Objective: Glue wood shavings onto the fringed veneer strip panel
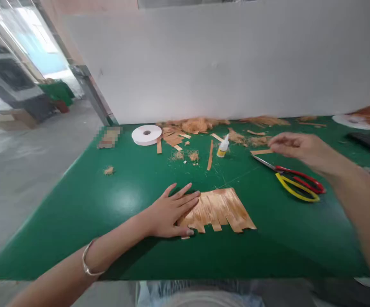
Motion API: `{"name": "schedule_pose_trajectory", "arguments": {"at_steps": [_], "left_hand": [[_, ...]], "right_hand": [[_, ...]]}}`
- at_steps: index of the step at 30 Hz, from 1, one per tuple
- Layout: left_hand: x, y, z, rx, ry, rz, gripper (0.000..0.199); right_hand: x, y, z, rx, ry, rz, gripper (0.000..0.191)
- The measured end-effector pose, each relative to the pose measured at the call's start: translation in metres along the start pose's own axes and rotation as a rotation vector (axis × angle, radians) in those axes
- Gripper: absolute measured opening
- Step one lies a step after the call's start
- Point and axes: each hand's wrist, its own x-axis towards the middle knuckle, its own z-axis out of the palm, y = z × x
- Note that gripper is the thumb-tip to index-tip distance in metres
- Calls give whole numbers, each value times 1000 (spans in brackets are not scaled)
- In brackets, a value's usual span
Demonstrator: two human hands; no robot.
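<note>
My left hand (pixel 174 213) lies flat with fingers spread on the left part of a tan fringed sheet (pixel 225 207), whose lower edge is cut into uneven tabs. Off to the right, my right hand (pixel 292 145) has its fingers pinched together at the end of a narrow tan strip (pixel 259 152). Just below that hand, scissors (pixel 295 181) with one red and one yellow handle rest on the green table (pixel 134 247), blades pointing left. A small white glue bottle (pixel 223 147) with a yellow label stands upright between the hands, beside another tan strip (pixel 210 155).
A white tape roll (pixel 146 134) lies at the back left; another white roll (pixel 354 122) is at the far right. Tan fibre piles (pixel 198 125) line the white wall (pixel 213 64). A dark object (pixel 368 143) sits at the right. The table's left edge borders open floor.
</note>
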Motion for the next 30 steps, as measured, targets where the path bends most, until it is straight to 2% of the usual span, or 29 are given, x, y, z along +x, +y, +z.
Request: {"name": "schedule_pose_trajectory", "arguments": {"at_steps": [4,7,10,14,17,19,22,25,28,30], "left_hand": [[1,-1,-1,-4,24,21,81],[1,-1,0,-6,37,25,82],[1,-1,0,-5,49,27,82],[1,-1,1,-1,56,26,82],[1,-1,1,-1,53,21,83],[1,-1,1,-2,60,24,83],[1,-2,2,-1,87,37,82],[1,-3,3,0,113,47,81],[1,-4,3,-14,109,43,82],[1,-5,2,-30,101,42,83]], "right_hand": [[8,27,-18,-500,33,141,34],[15,51,-32,-660,-6,225,31],[15,75,-45,-752,-8,344,33],[11,104,-68,-836,59,503,43],[10,126,-85,-800,64,505,42],[9,136,-89,-690,9,486,37],[1,134,-75,-529,-176,489,30],[-12,120,-44,-469,-302,460,34],[-22,110,-18,-507,-241,336,24],[-25,109,-9,-554,-207,284,20]]}}
